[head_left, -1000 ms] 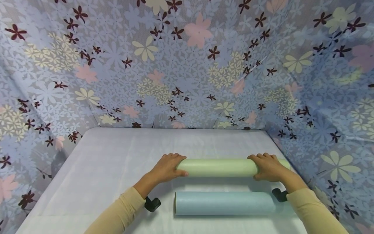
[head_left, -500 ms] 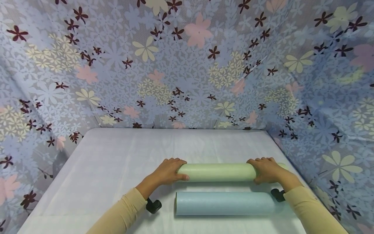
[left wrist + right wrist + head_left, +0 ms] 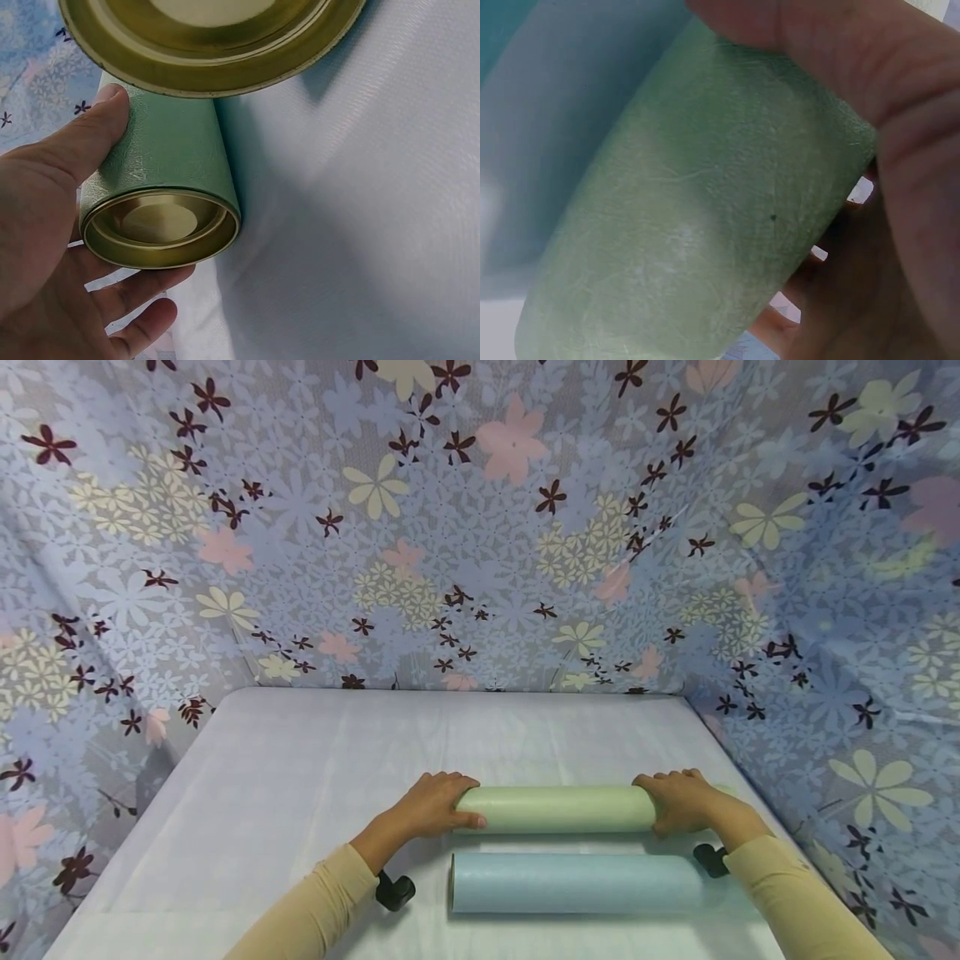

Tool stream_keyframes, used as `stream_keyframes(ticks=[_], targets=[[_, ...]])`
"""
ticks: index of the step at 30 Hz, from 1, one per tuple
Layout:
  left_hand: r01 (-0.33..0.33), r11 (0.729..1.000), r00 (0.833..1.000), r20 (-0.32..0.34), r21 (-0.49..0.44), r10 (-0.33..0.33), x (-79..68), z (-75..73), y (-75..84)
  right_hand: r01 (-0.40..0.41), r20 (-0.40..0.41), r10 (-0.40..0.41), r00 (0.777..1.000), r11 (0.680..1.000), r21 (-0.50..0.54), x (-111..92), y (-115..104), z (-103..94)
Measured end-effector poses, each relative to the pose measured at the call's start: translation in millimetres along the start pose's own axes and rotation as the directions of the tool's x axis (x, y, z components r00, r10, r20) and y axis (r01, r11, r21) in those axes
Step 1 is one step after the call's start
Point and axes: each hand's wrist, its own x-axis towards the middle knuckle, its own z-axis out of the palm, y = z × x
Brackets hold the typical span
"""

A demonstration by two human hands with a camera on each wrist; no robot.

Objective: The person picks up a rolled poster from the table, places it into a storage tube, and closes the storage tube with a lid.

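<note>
A pale green tube (image 3: 555, 810) lies crosswise between both hands, just behind a light blue tube (image 3: 577, 883) on the white-covered table. My left hand (image 3: 429, 806) grips the green tube's left end, thumb on the near side and fingers over the far side. In the left wrist view that end shows a recessed gold metal cap (image 3: 161, 221). My right hand (image 3: 681, 802) grips the green tube near its right end, which sticks out a little past the hand. The blue tube's gold cap (image 3: 217, 45) fills the top of the left wrist view. Its right end is partly hidden by the right arm.
A white cloth (image 3: 315, 760) covers the table, which ends against a floral curtain (image 3: 480, 568) at the back and right. Black wrist cameras, one by the left wrist (image 3: 394, 891) and one by the right wrist, sit close to the blue tube's ends.
Both hands have brought the green tube toward the person, closer to the blue tube. The blue tube stays in place, and the grip is unchanged.
</note>
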Motion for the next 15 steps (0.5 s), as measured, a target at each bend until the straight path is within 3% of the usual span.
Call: stream_keyframes(ticks=[15], targets=[[0.009, 1.000, 1.000, 0.019, -0.009, -0.009, -0.4, 2.0, 0.0, 0.011, 0.036, -0.012, 0.999, 0.999, 0.032, 0.5, -0.1, 4.0]])
